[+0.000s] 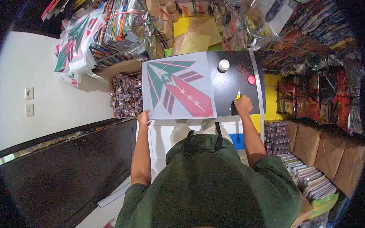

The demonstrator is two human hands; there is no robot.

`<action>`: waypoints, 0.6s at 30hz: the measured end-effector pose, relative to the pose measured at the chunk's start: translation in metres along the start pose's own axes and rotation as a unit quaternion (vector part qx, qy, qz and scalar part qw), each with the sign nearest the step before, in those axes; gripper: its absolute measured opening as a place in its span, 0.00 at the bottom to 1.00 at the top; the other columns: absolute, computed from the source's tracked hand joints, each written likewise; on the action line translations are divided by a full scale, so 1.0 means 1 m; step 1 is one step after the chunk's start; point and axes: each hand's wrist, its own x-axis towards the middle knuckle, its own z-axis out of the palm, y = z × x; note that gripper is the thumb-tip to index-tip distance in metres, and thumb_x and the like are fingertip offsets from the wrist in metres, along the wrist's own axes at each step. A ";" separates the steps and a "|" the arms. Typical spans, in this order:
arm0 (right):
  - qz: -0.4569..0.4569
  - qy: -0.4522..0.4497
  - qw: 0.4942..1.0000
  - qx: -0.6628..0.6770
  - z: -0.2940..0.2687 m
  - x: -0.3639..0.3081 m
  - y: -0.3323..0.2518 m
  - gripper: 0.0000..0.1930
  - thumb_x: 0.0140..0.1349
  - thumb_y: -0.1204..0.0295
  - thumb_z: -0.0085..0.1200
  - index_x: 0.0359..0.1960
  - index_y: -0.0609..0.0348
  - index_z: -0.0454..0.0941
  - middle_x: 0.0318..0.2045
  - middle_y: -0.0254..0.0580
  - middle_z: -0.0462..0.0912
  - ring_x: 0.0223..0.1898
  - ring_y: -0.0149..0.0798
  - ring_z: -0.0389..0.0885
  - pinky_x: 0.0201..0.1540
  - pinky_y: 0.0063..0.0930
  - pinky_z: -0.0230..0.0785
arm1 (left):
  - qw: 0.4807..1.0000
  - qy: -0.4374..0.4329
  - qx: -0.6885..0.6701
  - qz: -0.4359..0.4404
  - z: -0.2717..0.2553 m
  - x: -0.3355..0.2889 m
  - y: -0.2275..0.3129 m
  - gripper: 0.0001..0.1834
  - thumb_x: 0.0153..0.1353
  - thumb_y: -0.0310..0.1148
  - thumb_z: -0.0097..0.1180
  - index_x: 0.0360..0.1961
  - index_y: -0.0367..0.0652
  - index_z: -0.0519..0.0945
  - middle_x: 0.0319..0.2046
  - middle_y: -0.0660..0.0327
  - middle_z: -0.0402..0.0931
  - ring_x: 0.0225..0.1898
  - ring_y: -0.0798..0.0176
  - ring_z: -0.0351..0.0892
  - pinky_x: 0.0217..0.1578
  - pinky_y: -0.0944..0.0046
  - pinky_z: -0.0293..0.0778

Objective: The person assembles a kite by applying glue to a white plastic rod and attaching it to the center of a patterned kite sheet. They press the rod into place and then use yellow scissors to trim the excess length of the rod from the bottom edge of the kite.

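Note:
A thin white sheet (181, 86) with a green, red and purple kite-like design and small stars lies flat over the left part of a black table (226, 88). At its near left corner my left hand (143, 117) is closed on the edge. My right hand (243, 105) is closed around scissors (237, 97) with yellow on the handle, their pointed tip facing away from me; the fingers partly hide them. Beyond that hand stands a white round jar (223, 65). A red round lid (251, 80) and a tangle of reddish thread (243, 69) lie to its right.
Left of the table, an open carton (126, 94) holds many small wrapped pieces. More printed sheets (75, 45) hang over stacked packs at the back left. Wrapped bundles (306, 93) line the right side. A dark low panel (64, 174) runs along the left.

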 end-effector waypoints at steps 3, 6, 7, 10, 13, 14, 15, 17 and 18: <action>-0.037 -0.019 0.998 0.042 -0.002 -0.003 0.001 0.23 0.48 0.57 0.66 0.43 0.57 0.82 0.38 0.55 0.85 0.44 0.55 0.84 0.48 0.46 0.76 | 1.000 -0.003 -0.008 -0.007 -0.007 0.005 0.000 0.17 0.49 0.42 0.59 0.38 0.45 0.78 0.35 0.60 0.72 0.34 0.61 0.71 0.26 0.60 0.72; -0.057 -0.044 0.988 0.136 0.013 0.004 0.008 0.21 0.47 0.61 0.67 0.42 0.57 0.82 0.36 0.52 0.86 0.40 0.48 0.86 0.44 0.38 0.76 | 1.000 -0.027 0.007 -0.009 -0.008 0.016 0.000 0.17 0.49 0.42 0.59 0.39 0.45 0.78 0.37 0.58 0.72 0.36 0.61 0.71 0.26 0.61 0.72; -0.057 -0.051 0.982 0.172 0.023 0.006 0.010 0.19 0.47 0.63 0.67 0.41 0.57 0.83 0.35 0.50 0.87 0.39 0.44 0.86 0.42 0.35 0.77 | 0.999 -0.038 0.014 -0.010 -0.008 0.016 0.001 0.17 0.49 0.42 0.59 0.39 0.45 0.78 0.38 0.57 0.72 0.37 0.61 0.71 0.26 0.61 0.73; -0.058 -0.108 0.930 0.346 0.049 0.001 0.013 0.15 0.48 0.71 0.64 0.40 0.60 0.81 0.30 0.43 0.86 0.34 0.32 0.85 0.35 0.26 0.74 | 0.999 -0.031 0.041 0.000 -0.008 0.022 0.003 0.16 0.49 0.41 0.59 0.35 0.41 0.79 0.30 0.57 0.73 0.28 0.61 0.73 0.22 0.61 0.72; -0.077 -0.077 0.878 0.467 0.076 -0.012 0.006 0.13 0.52 0.74 0.64 0.39 0.61 0.79 0.25 0.36 0.84 0.29 0.24 0.80 0.30 0.19 0.69 | 0.997 -0.039 0.053 0.029 -0.017 0.035 0.003 0.16 0.49 0.41 0.59 0.31 0.38 0.80 0.23 0.59 0.74 0.22 0.62 0.73 0.18 0.61 0.69; -0.069 -0.084 0.905 0.412 0.073 -0.023 0.000 0.11 0.56 0.73 0.64 0.39 0.61 0.79 0.23 0.31 0.81 0.24 0.23 0.76 0.27 0.19 0.65 | 0.997 -0.046 0.058 0.032 -0.018 0.031 0.006 0.16 0.50 0.41 0.60 0.31 0.38 0.80 0.24 0.59 0.75 0.22 0.62 0.73 0.18 0.61 0.69; -0.079 -0.091 0.873 0.473 0.074 -0.030 -0.003 0.10 0.57 0.73 0.64 0.39 0.61 0.79 0.24 0.32 0.81 0.26 0.24 0.77 0.29 0.19 0.66 | 0.996 -0.054 0.061 0.040 -0.020 0.030 0.008 0.16 0.50 0.41 0.60 0.31 0.38 0.80 0.24 0.59 0.75 0.22 0.62 0.73 0.17 0.62 0.68; -0.098 -0.104 0.796 0.588 0.073 -0.046 -0.012 0.10 0.57 0.73 0.63 0.39 0.60 0.80 0.26 0.34 0.83 0.29 0.24 0.78 0.33 0.19 0.67 | 0.995 -0.060 0.075 0.039 -0.025 0.038 0.005 0.16 0.49 0.41 0.60 0.31 0.39 0.81 0.23 0.60 0.76 0.22 0.63 0.74 0.17 0.62 0.67; -0.111 -0.091 0.808 0.571 0.070 -0.051 -0.020 0.09 0.58 0.73 0.62 0.39 0.61 0.80 0.27 0.34 0.83 0.29 0.24 0.78 0.33 0.19 0.67 | 0.992 -0.063 0.099 0.038 -0.029 0.046 0.005 0.16 0.48 0.41 0.61 0.30 0.39 0.81 0.23 0.60 0.76 0.21 0.63 0.74 0.17 0.62 0.67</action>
